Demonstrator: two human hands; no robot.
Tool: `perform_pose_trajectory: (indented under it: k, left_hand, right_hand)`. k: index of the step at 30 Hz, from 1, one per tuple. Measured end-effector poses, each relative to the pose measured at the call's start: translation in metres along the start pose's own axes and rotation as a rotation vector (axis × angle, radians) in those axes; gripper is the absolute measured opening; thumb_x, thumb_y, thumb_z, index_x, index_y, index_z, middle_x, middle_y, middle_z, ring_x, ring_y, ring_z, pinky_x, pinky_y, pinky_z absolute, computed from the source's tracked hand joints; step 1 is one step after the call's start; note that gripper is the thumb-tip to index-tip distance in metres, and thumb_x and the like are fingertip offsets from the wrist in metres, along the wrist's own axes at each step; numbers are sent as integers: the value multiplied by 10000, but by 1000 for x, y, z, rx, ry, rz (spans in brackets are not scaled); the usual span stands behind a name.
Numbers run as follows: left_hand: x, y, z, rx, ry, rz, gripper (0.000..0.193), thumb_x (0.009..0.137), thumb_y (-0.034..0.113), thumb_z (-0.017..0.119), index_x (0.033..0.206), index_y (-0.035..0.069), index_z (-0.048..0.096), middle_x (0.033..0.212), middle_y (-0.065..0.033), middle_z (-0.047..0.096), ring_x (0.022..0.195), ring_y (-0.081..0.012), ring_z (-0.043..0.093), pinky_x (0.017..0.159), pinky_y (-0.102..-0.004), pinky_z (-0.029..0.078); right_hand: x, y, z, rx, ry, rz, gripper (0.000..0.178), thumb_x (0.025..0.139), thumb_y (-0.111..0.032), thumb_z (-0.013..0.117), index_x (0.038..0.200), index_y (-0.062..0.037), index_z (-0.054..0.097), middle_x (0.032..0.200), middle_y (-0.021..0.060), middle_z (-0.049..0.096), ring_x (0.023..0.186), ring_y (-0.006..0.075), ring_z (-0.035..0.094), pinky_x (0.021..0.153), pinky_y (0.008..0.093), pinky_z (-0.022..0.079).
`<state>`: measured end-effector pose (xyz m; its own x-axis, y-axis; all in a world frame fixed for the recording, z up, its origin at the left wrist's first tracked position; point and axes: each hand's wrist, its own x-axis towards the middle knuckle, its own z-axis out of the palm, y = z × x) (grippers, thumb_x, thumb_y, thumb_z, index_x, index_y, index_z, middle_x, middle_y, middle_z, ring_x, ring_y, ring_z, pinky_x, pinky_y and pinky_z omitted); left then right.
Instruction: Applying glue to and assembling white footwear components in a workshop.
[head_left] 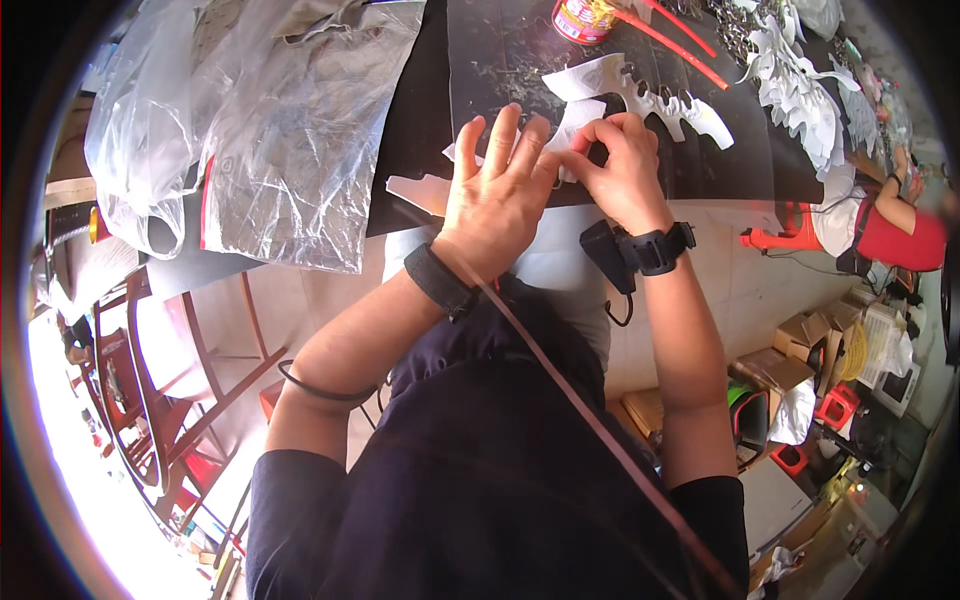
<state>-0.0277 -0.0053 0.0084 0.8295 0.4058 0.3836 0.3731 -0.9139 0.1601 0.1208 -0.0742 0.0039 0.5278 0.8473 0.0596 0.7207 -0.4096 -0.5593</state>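
My left hand point(500, 190) lies with its fingers stretched and spread over flat white cut-out pieces on the dark table. From under its wrist side the pointed end of one piece point(420, 192) sticks out. Close beside it, my right hand point(627, 170) is closed in a pinch, thumb and index finger together at the lower edge of a white cut-out piece point(580, 118); the exact grip is partly hidden. Just beyond lies a white piece with a jagged, curved outline point(640, 98), apart from the fingertips. Both wrists wear black bands.
Clear plastic bags point(290, 150) cover the table's left part. A colourful tub point(583, 20) and slim red handles point(680, 50) lie at the far side. White jagged pieces point(795, 95) heap at far right. A person in red point(905, 225) is at right; cardboard boxes point(775, 370) stand below.
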Motion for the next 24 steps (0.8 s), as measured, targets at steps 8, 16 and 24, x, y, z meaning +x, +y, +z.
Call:
perform_pose_trajectory:
  k: [8, 16, 24]
  left_hand:
    - [-5, -4, -1, -140, 12, -79, 311, 671, 46, 556, 954, 155, 627, 1164, -82, 436, 1178, -303, 344, 973, -492, 229]
    - [1, -3, -3, -233, -17, -105, 199, 705, 82, 585, 883, 131, 659, 1143, -91, 448, 1161, -313, 349, 969, -480, 234]
    - [5, -12, -1, -360, -32, -144, 167, 713, 108, 630, 874, 121, 672, 1076, -75, 504, 1118, -276, 396, 934, -428, 288]
  right_hand:
    - [5, 11, -10, 314, -69, -76, 99, 762, -158, 624, 827, -83, 631, 882, 96, 556, 913, 263, 516, 802, 369, 403]
    - [-2, 0, 3, 38, 74, -72, 146, 704, -135, 655, 829, -115, 582, 919, 69, 529, 917, 287, 471, 830, 391, 356]
    - [-40, -25, 5, 48, 138, -108, 421, 699, -60, 663, 1077, -29, 479, 707, 78, 539, 699, 285, 513, 660, 394, 397]
